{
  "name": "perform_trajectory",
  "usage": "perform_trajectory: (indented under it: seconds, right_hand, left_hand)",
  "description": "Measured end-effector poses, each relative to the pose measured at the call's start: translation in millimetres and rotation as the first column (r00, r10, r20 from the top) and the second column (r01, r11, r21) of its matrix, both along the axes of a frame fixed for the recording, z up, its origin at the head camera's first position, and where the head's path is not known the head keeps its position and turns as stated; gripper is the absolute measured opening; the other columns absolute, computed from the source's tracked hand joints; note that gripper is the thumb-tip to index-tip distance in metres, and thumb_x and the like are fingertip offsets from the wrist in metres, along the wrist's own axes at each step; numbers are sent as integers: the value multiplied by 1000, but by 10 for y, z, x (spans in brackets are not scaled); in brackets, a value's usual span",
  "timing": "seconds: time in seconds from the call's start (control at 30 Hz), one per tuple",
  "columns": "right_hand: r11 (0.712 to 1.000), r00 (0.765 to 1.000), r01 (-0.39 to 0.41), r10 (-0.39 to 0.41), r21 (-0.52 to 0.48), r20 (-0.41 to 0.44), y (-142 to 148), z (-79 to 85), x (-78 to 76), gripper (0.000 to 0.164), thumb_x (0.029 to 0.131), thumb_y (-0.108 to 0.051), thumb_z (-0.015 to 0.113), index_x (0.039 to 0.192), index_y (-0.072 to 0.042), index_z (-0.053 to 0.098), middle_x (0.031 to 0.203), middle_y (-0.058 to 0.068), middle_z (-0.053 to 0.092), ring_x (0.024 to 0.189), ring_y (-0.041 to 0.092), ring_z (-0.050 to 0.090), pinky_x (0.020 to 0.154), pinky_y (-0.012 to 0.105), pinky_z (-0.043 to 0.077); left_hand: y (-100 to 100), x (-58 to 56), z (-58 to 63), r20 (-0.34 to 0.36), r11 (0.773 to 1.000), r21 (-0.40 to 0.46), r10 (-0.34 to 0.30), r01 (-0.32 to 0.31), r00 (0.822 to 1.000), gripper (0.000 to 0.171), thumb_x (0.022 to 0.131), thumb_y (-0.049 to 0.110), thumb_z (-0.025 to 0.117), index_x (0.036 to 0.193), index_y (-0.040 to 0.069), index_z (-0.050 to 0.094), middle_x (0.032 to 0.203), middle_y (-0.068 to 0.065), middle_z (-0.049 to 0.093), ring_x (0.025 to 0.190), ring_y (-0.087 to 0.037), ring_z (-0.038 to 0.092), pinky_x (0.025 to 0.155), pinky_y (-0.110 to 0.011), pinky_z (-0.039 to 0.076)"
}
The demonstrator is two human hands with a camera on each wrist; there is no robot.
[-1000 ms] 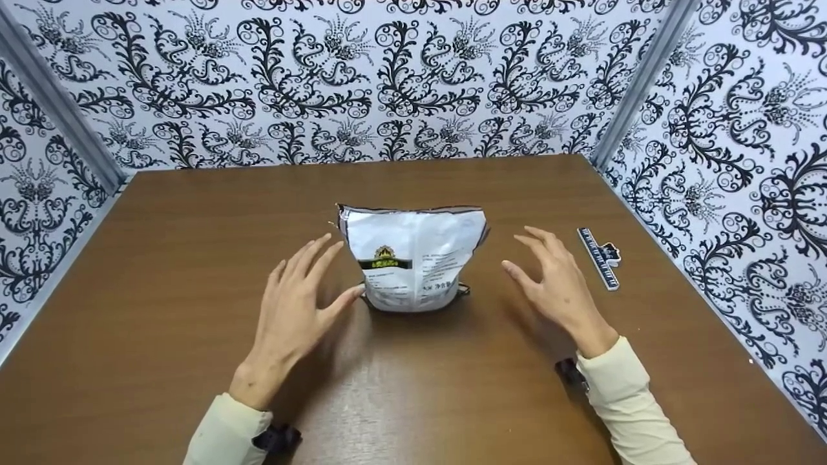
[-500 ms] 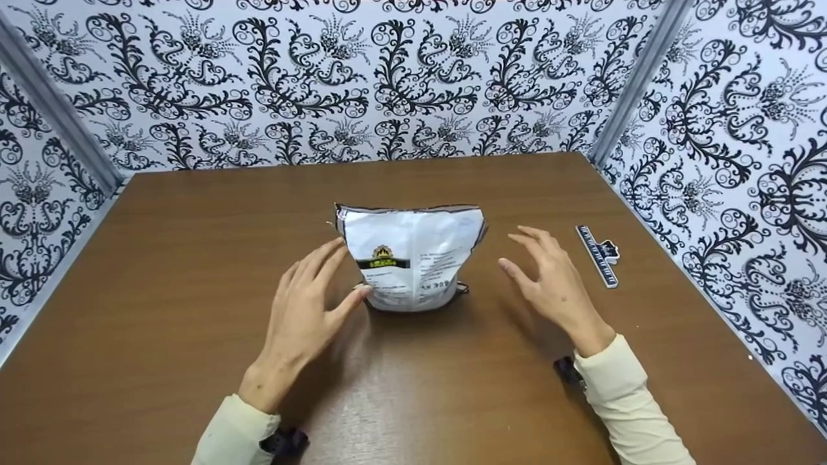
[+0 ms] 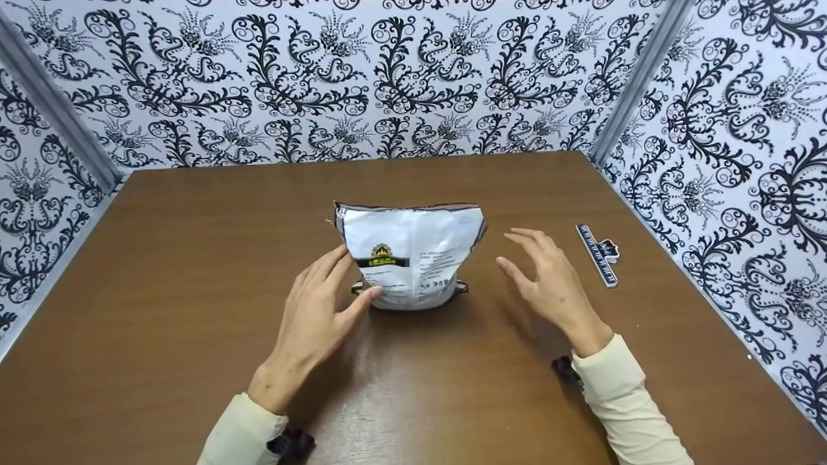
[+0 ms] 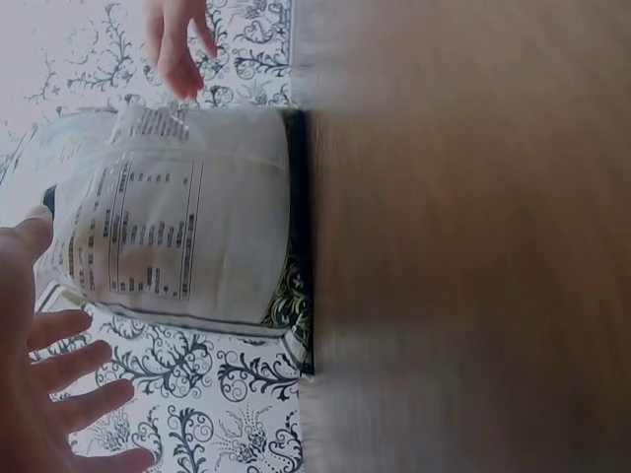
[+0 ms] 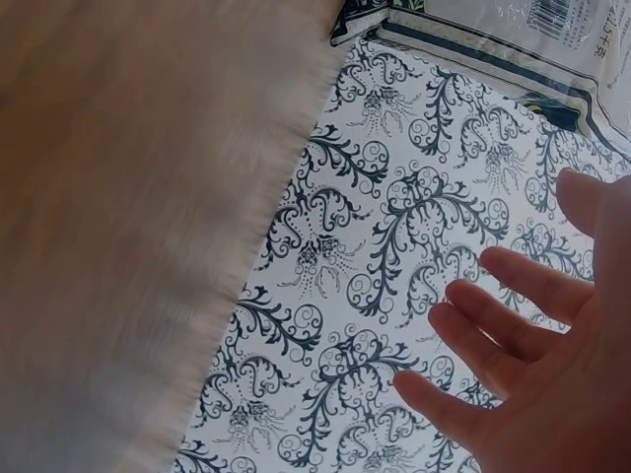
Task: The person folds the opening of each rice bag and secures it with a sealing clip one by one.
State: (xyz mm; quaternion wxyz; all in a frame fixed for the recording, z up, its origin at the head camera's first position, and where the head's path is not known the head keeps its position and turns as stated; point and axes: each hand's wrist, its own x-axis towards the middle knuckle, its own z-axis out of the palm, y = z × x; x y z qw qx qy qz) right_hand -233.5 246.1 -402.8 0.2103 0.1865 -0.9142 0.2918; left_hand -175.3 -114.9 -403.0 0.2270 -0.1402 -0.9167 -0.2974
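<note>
A white plastic bag (image 3: 413,258) with a yellow and black logo and dark printed text stands upright in the middle of the table. In the left wrist view the bag (image 4: 207,217) shows a printed table of text and a dark patterned bottom edge. At its left side is my left hand (image 3: 313,316), fingers spread, the thumb overlapping the bag's lower front and the fingertips right at its edge. My right hand (image 3: 552,287) hovers to the right of the bag, apart from it, with relaxed fingers and nothing in them.
A dark blue and white clip (image 3: 597,255) with a long bar lies on the brown table (image 3: 213,258), beyond my right hand. Patterned black-and-white walls (image 3: 310,84) rise at the back and both sides.
My left hand has moved right and closer, up to the bag's left side. My right hand has shifted very slightly left. The bag and clip stay in place.
</note>
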Motion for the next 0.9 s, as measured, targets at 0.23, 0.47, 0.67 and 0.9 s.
perform_trajectory:
  seconds: [0.23,0.47,0.67,0.9]
  right_hand:
    - [1000,998,-31,30,-5,-57,-2,-7,4,44,100,-30,71,138,-8,65,142,13,64,136,33,57,115,54,42]
    - [999,997,-40,40,-6,-61,-20,3,11,44,100,-29,70,138,-8,65,141,12,65,135,33,58,115,53,43]
    - [999,997,-45,46,4,-61,-61,15,19,44,101,-30,69,139,-9,65,140,11,65,135,33,58,115,52,43]
    - [996,995,-79,77,-30,-64,-173,1,73,41,100,-26,70,137,-8,65,137,11,67,132,32,60,115,51,44]
  left_hand:
    - [58,2,11,-36,1000,-11,-11,11,999,66,96,55,67,146,13,60,153,-11,58,143,-32,54,120,-54,39]
    - [95,-9,6,-44,1000,3,-21,21,999,63,96,53,68,144,12,61,151,-11,59,141,-32,56,119,-53,40]
    - [123,-19,14,-18,999,32,-18,18,1000,62,98,51,67,145,11,59,151,-13,60,142,-32,55,119,-54,41]
    - [138,6,-3,-10,998,64,-6,6,1000,56,100,48,66,142,11,61,148,-12,62,137,-31,59,113,-53,46]
